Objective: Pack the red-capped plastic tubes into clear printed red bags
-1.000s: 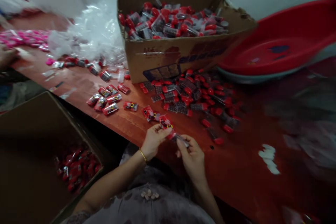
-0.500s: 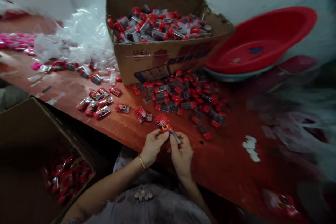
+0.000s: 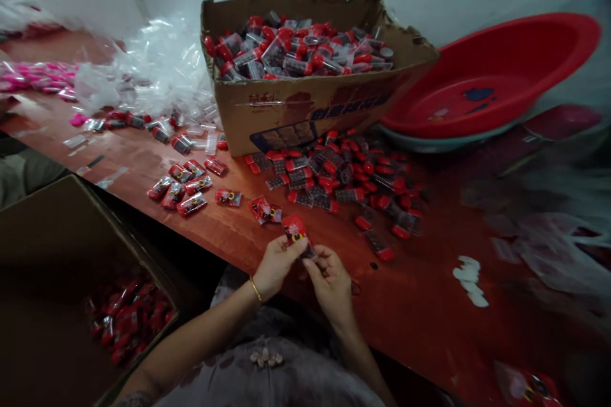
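My left hand [image 3: 275, 267], with a gold bangle on its wrist, pinches a small red printed wrapper [image 3: 294, 227] with a yellow and black picture. Thumb and fingers of my right hand [image 3: 331, 283] are closed at the wrapper's near end, where a dark, clear-sided piece [image 3: 309, 252] shows in part. Just beyond the left hand lie flat red wrappers [image 3: 263, 210] on the table. Further left are several finished-looking red packets [image 3: 191, 186]. A pile of clear tubes with red caps and dark contents [image 3: 329, 172] spreads in front of both hands.
A cardboard box [image 3: 286, 108] full of red-capped tubes stands behind the pile. Red basin [image 3: 515, 63] at right; clear plastic bags [image 3: 153, 63] and pink pieces [image 3: 41, 76] at left. Below the table edge, an open carton [image 3: 42, 248] holds red packets. White scraps [image 3: 470, 280] lie right.
The dark piece that stuck out from the wrapper toward my right hand now shows less, lying against or inside the wrapper. The view has shifted slightly, moving the scene rightward.
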{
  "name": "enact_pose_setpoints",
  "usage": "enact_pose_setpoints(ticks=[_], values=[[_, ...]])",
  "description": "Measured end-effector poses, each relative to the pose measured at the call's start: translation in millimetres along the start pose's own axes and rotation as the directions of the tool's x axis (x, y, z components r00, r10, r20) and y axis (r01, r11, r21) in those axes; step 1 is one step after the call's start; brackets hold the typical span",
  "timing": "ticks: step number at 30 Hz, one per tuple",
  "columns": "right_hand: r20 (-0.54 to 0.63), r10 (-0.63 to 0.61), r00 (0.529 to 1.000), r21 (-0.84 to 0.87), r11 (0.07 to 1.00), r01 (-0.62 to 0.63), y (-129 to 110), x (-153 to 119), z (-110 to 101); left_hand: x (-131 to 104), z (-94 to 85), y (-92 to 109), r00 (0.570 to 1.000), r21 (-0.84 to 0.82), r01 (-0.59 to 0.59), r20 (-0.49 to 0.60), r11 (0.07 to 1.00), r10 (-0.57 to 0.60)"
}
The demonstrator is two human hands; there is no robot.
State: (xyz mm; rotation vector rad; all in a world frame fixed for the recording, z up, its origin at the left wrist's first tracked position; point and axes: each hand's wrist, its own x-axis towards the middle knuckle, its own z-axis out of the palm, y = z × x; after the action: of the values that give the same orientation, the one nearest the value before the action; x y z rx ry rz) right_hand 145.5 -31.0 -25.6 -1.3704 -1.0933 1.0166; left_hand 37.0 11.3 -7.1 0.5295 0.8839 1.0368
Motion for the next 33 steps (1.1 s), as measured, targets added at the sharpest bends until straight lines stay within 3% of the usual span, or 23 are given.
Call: enact_pose_setpoints(ticks=[3,6,9,12,14,16,19,21,22,24,26,27,29,33], values=[[-0.075,-0.046,0.996,-0.101,0.994,0.039,13,7,4,-4,-1.7,-5,0.997,-0.031,0.079,0.005,0.996,-0.079],[-0.047,-0.164,0.985,-0.28,0.949,0.144,20,17,8,-5,-7.7,-2,0.985,-0.045,0.174,0.008,0.984,-0.174],[-0.002,-0.345,0.939,-0.542,0.789,0.289,20,27,-7,4,-25.7,21,0.976,-0.028,0.217,-0.03,0.976,-0.218],[-0.055,-0.522,0.851,-0.809,0.523,0.268,19,38,-48,21,-59.9,64,0.98,-0.058,0.116,-0.158,0.992,-0.124],[-0.183,-0.528,0.829,-0.922,0.386,0.042,25,42,-81,34,-86.0,97,0.959,-0.115,0.019,-0.277,0.993,-0.051],[-0.247,-0.478,0.843,-0.95,0.29,-0.114,35,42,-105,45,-105.8,122,0.932,-0.173,-0.046,-0.362,0.984,-0.02],[-0.198,-0.41,0.89,-0.967,0.232,-0.108,53,33,-115,54,-111.9,130,0.915,-0.073,-0.109,-0.398,0.991,0.072],[-0.143,-0.401,0.905,-0.971,0.231,-0.051,61,27,-105,54,-101.9,116,0.883,0.232,-0.192,-0.383,0.954,0.27],[-0.126,-0.408,0.904,-0.971,0.239,-0.027,64,25,-99,53,-94.9,105,0.861,0.441,-0.231,-0.322,0.868,0.393],[-0.112,-0.437,0.893,-0.964,0.267,0.01,64,21,-87,52,-81.6,82,0.819,0.802,-0.282,-0.083,0.526,0.567],[-0.107,-0.464,0.879,-0.956,0.291,0.037,62,19,-79,52,-72.8,63,0.802,0.941,-0.305,0.171,0.147,0.573],[-0.108,-0.471,0.875,-0.955,0.295,0.041,60,17,-77,53,-70.7,55,0.803,0.951,-0.31,0.251,0.017,0.541],[-0.115,-0.485,0.867,-0.953,0.3,0.041,55,13,-74,55,-69.9,44,0.807,0.943,-0.311,0.328,-0.118,0.492],[-0.109,-0.544,0.832,-0.911,0.39,0.136,39,8,-58,53,-69.8,36,0.8,0.935,-0.327,0.353,-0.142,0.485]])
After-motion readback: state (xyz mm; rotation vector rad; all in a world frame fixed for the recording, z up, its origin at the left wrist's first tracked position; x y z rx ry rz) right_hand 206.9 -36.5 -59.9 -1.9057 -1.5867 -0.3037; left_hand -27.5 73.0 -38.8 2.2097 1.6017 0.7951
